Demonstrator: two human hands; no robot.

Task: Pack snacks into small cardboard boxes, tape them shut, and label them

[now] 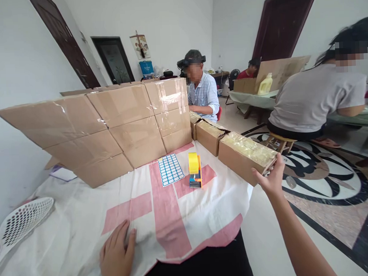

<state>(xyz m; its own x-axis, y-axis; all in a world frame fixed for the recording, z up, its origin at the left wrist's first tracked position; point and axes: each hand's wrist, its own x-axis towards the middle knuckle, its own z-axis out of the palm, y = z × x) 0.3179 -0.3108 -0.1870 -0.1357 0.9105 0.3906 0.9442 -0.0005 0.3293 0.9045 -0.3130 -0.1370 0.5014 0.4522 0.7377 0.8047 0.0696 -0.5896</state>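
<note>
Our right hand (273,179) grips the near end of the taped carton (246,156) at the table's right edge; our left hand (116,255) lies flat and open on the cloth (84,223); we should pull the carton slowly

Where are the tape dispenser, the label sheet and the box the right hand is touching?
tape dispenser (194,170): head view, on its yellow roll.
label sheet (170,169): head view, sheet's middle.
box (242,155): head view, its side face.
</note>
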